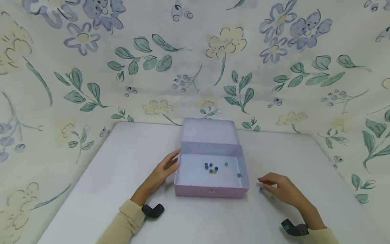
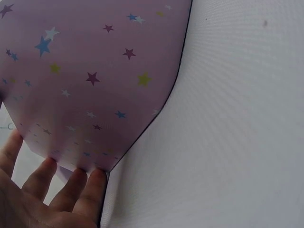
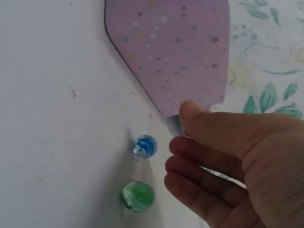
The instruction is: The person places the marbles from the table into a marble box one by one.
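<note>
A lilac tin box (image 1: pixel 195 191) stands with its lid (image 1: pixel 209 131) raised back, and several glass marbles (image 1: pixel 211 165) lie on its floor. My left hand (image 1: pixel 159 173) rests against the box's left side; in the left wrist view, fingertips (image 2: pixel 97 176) touch the star-printed wall (image 2: pixel 114 90). To the right of the box, my right hand (image 1: pixel 281 188) hovers low over the table with loosely bent fingers and no marble visible in them. Beside those fingers, in the right wrist view, lie a blue marble (image 3: pixel 145 146) and a green marble (image 3: pixel 138 196), apart from each other.
The white table (image 1: pixel 100 176) carries the box near its middle. Behind it hangs a flower-printed cloth (image 1: pixel 195 95). Each wrist wears a black device, one at the left (image 1: pixel 153 210) and one at the right (image 1: pixel 294 228).
</note>
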`<control>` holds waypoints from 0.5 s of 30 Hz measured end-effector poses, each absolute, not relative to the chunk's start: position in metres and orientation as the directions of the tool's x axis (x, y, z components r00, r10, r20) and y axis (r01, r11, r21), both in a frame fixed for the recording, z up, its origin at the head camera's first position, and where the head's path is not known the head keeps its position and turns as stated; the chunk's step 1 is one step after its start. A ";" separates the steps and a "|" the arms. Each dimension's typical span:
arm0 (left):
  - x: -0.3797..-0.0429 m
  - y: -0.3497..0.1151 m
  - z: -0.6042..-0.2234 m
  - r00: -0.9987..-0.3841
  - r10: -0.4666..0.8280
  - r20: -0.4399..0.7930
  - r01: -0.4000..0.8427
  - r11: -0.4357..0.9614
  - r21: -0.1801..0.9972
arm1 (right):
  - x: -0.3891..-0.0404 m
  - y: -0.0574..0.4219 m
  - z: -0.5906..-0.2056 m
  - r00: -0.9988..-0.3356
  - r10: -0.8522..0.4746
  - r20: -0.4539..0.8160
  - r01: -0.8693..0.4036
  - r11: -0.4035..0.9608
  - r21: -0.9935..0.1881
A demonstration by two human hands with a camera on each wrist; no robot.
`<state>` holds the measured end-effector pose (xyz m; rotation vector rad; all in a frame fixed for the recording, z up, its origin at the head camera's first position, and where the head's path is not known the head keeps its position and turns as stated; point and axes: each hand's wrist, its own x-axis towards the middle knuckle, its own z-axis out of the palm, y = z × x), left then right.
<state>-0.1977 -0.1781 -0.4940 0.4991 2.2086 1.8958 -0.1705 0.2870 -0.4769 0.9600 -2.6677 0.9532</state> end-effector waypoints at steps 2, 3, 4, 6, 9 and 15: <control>-0.197 -0.177 -0.495 -0.928 0.366 0.071 0.128 0.133 0.983 | -0.168 0.288 -0.480 -0.806 -0.510 0.300 -0.586 0.614 -0.529; -0.197 -0.177 -0.496 -0.930 0.362 0.067 0.125 0.139 0.982 | -0.167 0.289 -0.481 -0.817 -0.506 0.278 -0.569 0.625 -0.534; -0.197 -0.176 -0.495 -0.931 0.359 0.065 0.125 0.146 0.981 | -0.167 0.289 -0.481 -0.828 -0.501 0.252 -0.550 0.638 -0.540; -0.197 -0.176 -0.496 -0.932 0.357 0.063 0.124 0.151 0.981 | -0.165 0.289 -0.482 -0.846 -0.491 0.206 -0.516 0.661 -0.545; -0.197 -0.176 -0.496 -0.930 0.363 0.062 0.126 0.154 0.980 | -0.163 0.287 -0.482 -0.858 -0.483 0.175 -0.493 0.679 -0.544; -0.197 -0.176 -0.496 -0.929 0.363 0.068 0.132 0.154 0.979 | -0.163 0.283 -0.485 -0.812 -0.526 0.253 -0.575 0.644 -0.505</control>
